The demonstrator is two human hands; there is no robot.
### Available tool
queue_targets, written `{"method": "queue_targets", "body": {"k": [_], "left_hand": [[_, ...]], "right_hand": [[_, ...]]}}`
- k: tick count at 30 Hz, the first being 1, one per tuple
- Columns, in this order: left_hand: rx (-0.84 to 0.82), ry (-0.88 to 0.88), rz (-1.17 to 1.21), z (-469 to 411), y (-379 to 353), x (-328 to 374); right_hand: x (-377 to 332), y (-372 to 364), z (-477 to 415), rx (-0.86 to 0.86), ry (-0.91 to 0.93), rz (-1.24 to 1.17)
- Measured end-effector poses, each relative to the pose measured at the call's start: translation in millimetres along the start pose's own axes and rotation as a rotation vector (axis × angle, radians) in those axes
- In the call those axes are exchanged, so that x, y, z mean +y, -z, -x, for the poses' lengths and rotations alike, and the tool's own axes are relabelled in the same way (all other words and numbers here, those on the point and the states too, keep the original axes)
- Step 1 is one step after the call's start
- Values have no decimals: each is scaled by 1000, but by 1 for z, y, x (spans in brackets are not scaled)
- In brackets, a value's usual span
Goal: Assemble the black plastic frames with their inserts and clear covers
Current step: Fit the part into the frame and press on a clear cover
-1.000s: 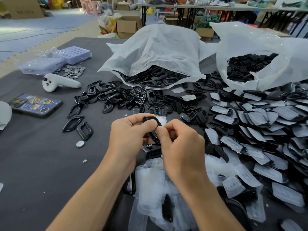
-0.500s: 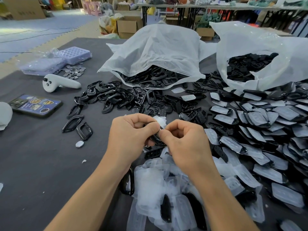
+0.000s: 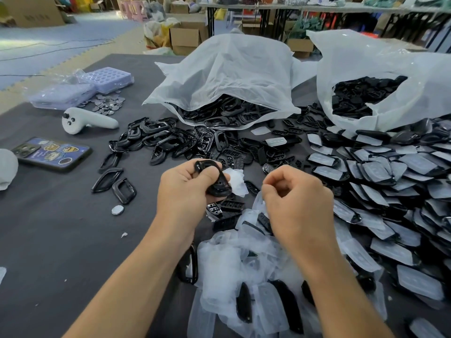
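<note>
My left hand [image 3: 185, 189] grips a black plastic frame [image 3: 214, 178] with its insert, held up above the table. My right hand [image 3: 295, 198] is a little to the right of it, apart from the frame, fingers curled with thumb and forefinger pinched together; whether a thin clear film is between them I cannot tell. Loose black frames [image 3: 156, 139] lie spread behind my hands. Black inserts [image 3: 224, 208] lie just under my left hand. Crumpled clear covers [image 3: 234, 264] are heaped near the table's front edge. Finished covered pieces [image 3: 380, 174] fill the right side.
Two white plastic bags [image 3: 227, 76] [image 3: 380, 69] of black parts stand at the back. A white controller [image 3: 85, 121], a phone [image 3: 52, 153], purple trays [image 3: 80, 87] and metal discs [image 3: 107, 103] lie at the left. The table's dark cloth [image 3: 48, 228] shows at front left.
My hands were together on the frame; now my right hand has pulled away to the right and my left hand holds the frame alone, slightly raised.
</note>
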State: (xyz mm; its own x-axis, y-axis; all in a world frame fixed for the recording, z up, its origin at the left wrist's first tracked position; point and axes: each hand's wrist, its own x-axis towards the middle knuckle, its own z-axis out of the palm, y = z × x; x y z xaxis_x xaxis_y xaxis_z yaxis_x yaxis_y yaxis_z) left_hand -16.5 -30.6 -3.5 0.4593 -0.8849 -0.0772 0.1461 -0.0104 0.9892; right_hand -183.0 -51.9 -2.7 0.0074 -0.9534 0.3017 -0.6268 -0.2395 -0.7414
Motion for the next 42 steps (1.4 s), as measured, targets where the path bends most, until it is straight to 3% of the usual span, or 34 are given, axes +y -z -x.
{"method": "queue_targets", "body": {"k": [6, 10, 13, 16, 22, 25, 30, 34, 36, 38, 42], "left_hand": [[-11, 30, -24, -5, 4, 0], [-71, 59, -76, 0, 1, -1], [-123, 36, -122, 1, 3, -2], [-263, -20, -214, 3, 4, -3], [-325, -91, -313, -4, 13, -4], [-437, -66, -302, -6, 14, -1], [-644, -20, -346, -8, 20, -2], [-529, -36, -271, -7, 13, -6], [-390, -24, -190, -8, 12, -7], [-237, -8, -111, -13, 15, -5], [-70, 65, 70, -22, 26, -2]], "right_hand": [[4, -3, 4, -235, 135, 394], [5, -9, 5, -210, 168, 491], [-2, -9, 5, -103, 107, 74], [-16, -15, 6, -231, -103, -444], [-12, -17, 3, -229, -197, -589], [-11, -16, -1, -251, -199, -640], [-6, -14, -4, -223, -171, -509], [-9, -15, -5, -208, -103, -429], [-9, -14, -12, -129, -66, -381], [-11, -14, -24, -108, -4, -181], [-25, -28, -47, -430, 76, 273]]}}
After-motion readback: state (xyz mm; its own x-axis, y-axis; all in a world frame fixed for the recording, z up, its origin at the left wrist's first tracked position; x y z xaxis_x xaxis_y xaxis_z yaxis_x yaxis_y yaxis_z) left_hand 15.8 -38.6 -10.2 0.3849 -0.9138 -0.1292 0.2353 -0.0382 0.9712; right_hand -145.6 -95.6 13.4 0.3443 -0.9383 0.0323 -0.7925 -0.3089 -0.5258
